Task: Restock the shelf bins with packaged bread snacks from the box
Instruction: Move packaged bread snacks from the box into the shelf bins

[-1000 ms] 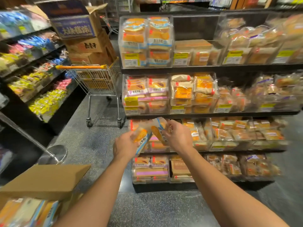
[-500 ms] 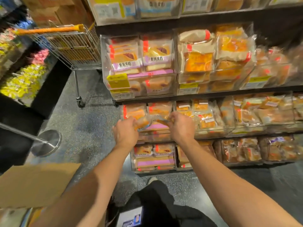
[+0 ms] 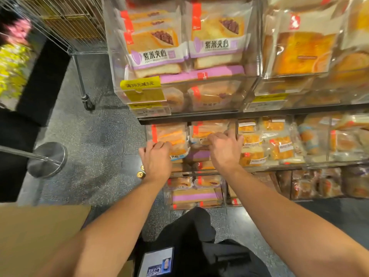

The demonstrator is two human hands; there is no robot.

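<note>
The clear bin (image 3: 236, 124) in front of my fingers held stacked orange bread packs. My left hand (image 3: 156, 159) curled its fingers on one pack (image 3: 171, 137); my right hand (image 3: 224, 149) gripped another pack (image 3: 201, 132), both inside it.

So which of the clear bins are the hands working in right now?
The leftmost bin on the third shelf, below the purple-labelled packs. The left hand and right hand touch packets there.
</note>
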